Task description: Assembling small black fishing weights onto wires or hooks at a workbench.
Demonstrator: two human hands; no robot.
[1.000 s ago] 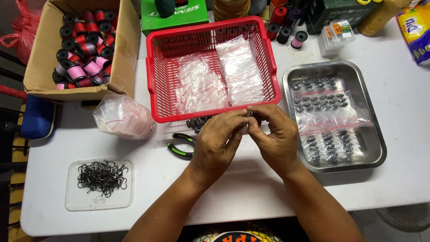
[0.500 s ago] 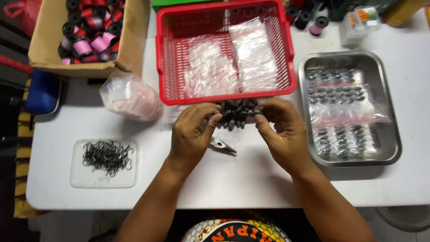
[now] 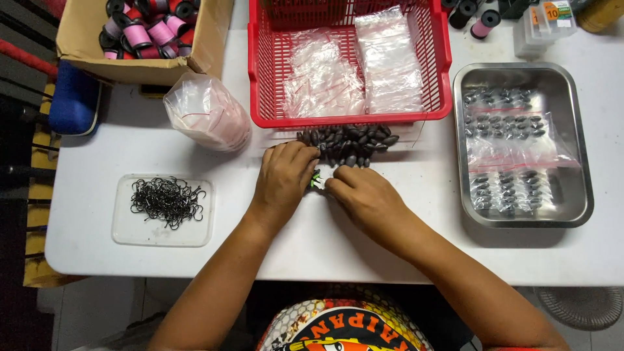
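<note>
Landmark: red basket on the white table, holding clear plastic bags.
Weights: pile of dark oval weights on the table just in front of the basket.
Left hand: palm down at the near left edge of the pile, fingers curled; whether it grips anything cannot be told.
Right hand: palm down just in front of the pile, fingers bent; grip cannot be told.
Pliers: green handles showing between the two hands.
Steel tray: right of the basket, bagged weights inside.
Hooks: on a clear lid, well left of the basket.
</note>
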